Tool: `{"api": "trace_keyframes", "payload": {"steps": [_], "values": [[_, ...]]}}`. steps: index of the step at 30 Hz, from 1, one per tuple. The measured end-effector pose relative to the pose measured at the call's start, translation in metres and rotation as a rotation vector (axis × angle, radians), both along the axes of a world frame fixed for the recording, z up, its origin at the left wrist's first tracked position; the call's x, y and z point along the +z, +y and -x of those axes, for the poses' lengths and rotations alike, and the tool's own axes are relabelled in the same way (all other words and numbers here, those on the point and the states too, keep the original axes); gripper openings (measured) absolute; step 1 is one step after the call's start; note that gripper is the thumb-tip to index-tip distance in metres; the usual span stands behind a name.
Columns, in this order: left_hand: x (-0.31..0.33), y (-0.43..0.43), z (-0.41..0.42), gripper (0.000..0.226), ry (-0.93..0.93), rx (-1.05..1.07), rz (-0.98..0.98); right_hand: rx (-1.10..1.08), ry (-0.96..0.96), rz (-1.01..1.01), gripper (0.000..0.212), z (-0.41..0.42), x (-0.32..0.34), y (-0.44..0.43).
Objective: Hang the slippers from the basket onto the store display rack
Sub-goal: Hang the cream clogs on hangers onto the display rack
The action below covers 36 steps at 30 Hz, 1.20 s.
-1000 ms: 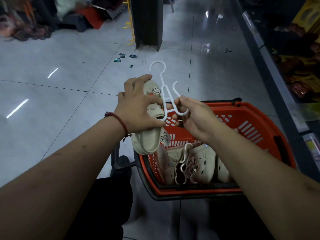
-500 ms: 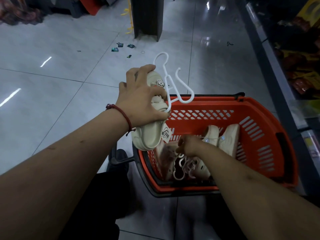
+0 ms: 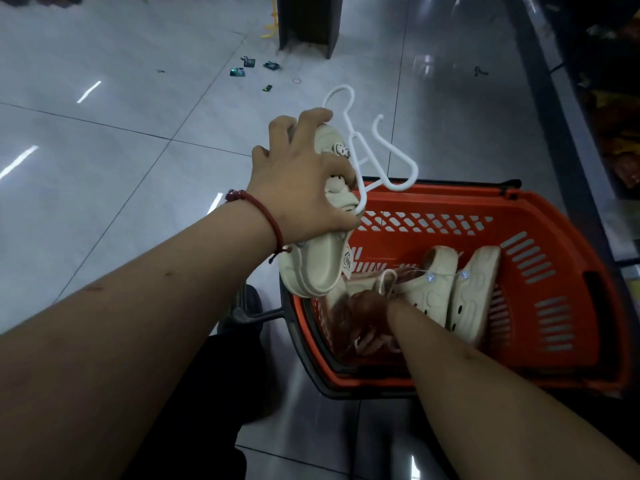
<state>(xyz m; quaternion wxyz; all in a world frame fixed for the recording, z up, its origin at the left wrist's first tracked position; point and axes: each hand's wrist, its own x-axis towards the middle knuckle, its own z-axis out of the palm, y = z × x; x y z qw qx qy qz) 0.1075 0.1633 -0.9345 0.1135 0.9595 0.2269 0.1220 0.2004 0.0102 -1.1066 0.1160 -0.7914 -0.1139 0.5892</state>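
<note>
My left hand [image 3: 298,181] grips a cream slipper [image 3: 315,268] and holds it above the near left corner of the orange basket [image 3: 561,292]. A white plastic hanger [image 3: 377,150] is hooked into that slipper and sticks up past my fingers. My right hand [image 3: 363,317] reaches down inside the basket, its fingers curled among the slippers at the bottom; what it holds is blurred. Two more cream slippers [image 3: 453,292] stand on edge in the basket beside my right wrist.
The basket stands on a glossy grey tiled floor [image 3: 104,150]. A dark pillar [image 3: 304,22] rises at the top centre, with small bits of litter [image 3: 249,67] on the floor near it. A dark shelf unit [image 3: 595,98] with goods runs along the right side.
My right hand let go of the hanger and went down into the basket. My left hand kept its grip on the slipper with the hanger and barely moved.
</note>
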Motion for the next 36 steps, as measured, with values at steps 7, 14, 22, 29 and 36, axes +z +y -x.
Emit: {"api": "trace_keyframes", "payload": {"steps": [7, 14, 22, 29, 36], "values": [[0.003, -0.004, -0.002, 0.049, 0.023, -0.004, -0.022, 0.041, -0.170, -0.138, 0.032, -0.003, 0.009, 0.004], [0.016, -0.026, 0.001, 0.046, 0.011, -0.004, -0.097, 0.094, -0.561, -0.181, 0.048, -0.023, 0.077, -0.011], [0.043, -0.063, 0.007, 0.045, -0.127, 0.039, -0.025, 0.184, -0.747, -0.241, 0.037, -0.064, 0.160, -0.064], [0.051, -0.073, 0.001, 0.038, -0.192, 0.060, 0.037, 0.254, -1.145, -0.323, 0.033, -0.085, 0.191, -0.102], [0.039, -0.084, -0.021, 0.046, -0.093, -0.044, 0.016, 0.084, -1.224, -0.458, 0.028, -0.095, 0.190, -0.104]]}}
